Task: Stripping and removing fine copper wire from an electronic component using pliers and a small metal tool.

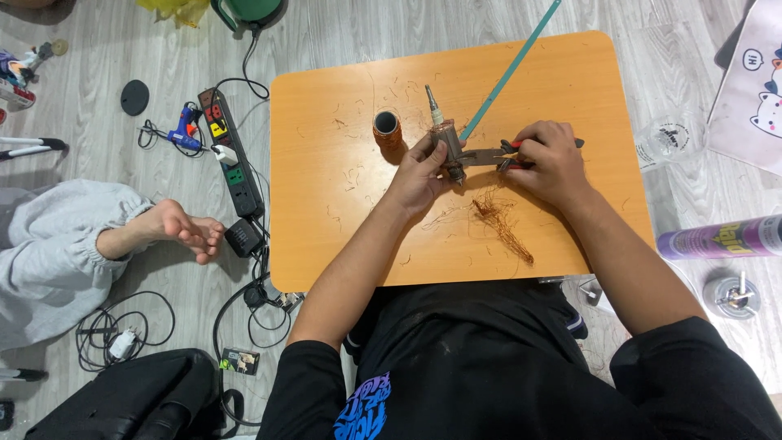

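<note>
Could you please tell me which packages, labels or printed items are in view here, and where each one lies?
Spray can: lying on the floor at right, purple cylinder with a yellow label.
Printed sheet: top right corner, white with cartoon cat drawings.
Small card: floor at lower left, dark printed rectangle.

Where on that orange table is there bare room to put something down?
The table's left side, between its edge and the copper wire spool, is bare save for wire snips. The far right corner beyond the right hand is open too. It is crowded at the middle: left hand on the motor rotor, pliers, copper wire tangle.
</note>
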